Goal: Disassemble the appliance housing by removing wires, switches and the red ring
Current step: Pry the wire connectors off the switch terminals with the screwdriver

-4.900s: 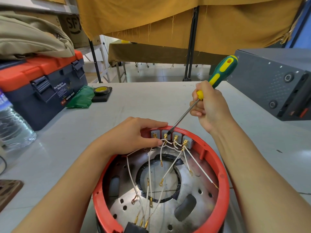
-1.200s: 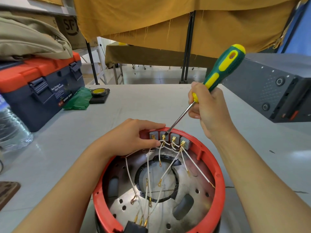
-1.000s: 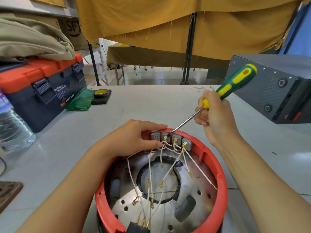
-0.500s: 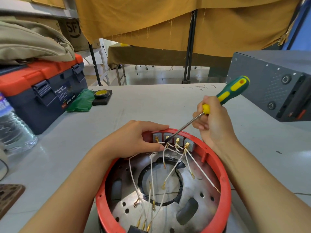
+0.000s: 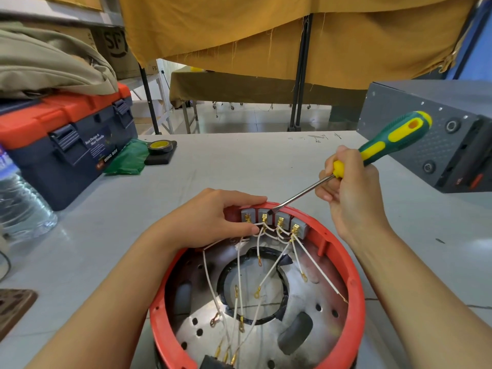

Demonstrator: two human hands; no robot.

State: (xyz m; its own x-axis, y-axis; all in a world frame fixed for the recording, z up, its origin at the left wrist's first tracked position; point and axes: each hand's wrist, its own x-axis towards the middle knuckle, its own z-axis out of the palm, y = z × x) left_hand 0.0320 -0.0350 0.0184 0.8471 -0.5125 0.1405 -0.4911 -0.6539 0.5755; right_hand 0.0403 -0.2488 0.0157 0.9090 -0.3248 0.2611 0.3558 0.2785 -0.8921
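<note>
Screwdriver tip now lifted onto the switches, right-hand grip around its handle, left hand gripping red ring.

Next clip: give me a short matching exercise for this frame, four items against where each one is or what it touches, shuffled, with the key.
Items:
1. screwdriver tip
2. left hand
3. tape roll
4. toolbox

Places:
A. far on the table, beside the green bag
B. at the top of the switches, between the second and third from the left
C. on the table's left edge, under a beige bag
D. on the far rim of the red ring, thumb by the leftmost switch

Pairs: 1-B, 2-D, 3-A, 4-C

The right hand grips the screwdriver.
</note>
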